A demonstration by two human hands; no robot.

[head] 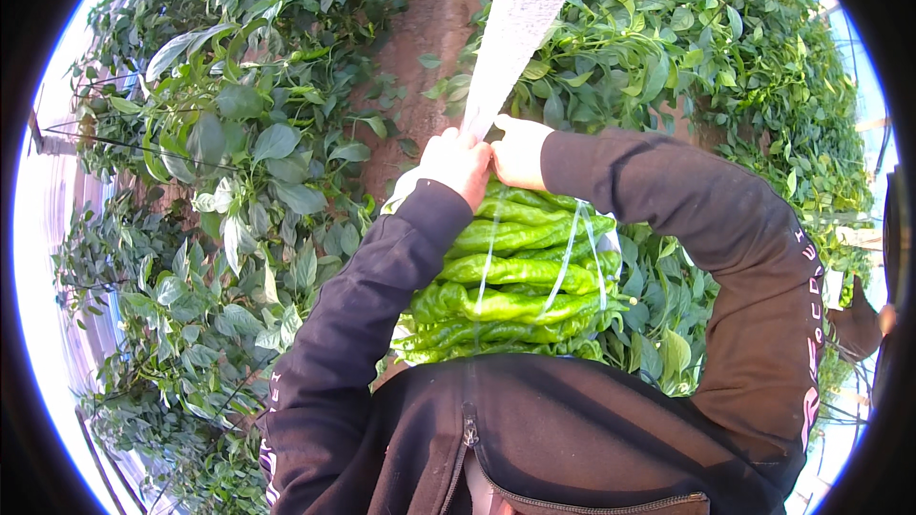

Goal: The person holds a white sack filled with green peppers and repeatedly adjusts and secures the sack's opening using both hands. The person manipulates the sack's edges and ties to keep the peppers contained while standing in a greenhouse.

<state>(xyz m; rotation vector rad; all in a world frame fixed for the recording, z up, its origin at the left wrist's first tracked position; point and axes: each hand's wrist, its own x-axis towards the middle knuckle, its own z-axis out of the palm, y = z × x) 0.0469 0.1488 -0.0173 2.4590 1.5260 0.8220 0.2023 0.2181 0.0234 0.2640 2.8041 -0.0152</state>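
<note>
A bundle of long green peppers (522, 279) lies crosswise in front of my body. Thin, pale plastic string (565, 265) runs over it in several strands. My left hand (458, 164) and my right hand (521, 151) meet at the bundle's far side, fingers curled and nearly touching. One strand leads up to them, and both seem to pinch it; the exact grip is hidden by the fingers. Right above the hands is the narrow end of a long white, rough-surfaced strip or post (529, 14). Whether the fingers touch it is unclear.
Dense pepper plants (250, 150) grow on the left, and more leafy plants (715, 36) on the right. Between them runs a bare soil path (422, 36). Bright plastic sheeting (64, 229) lines the left edge. A dark object (891, 286) shows at the far right.
</note>
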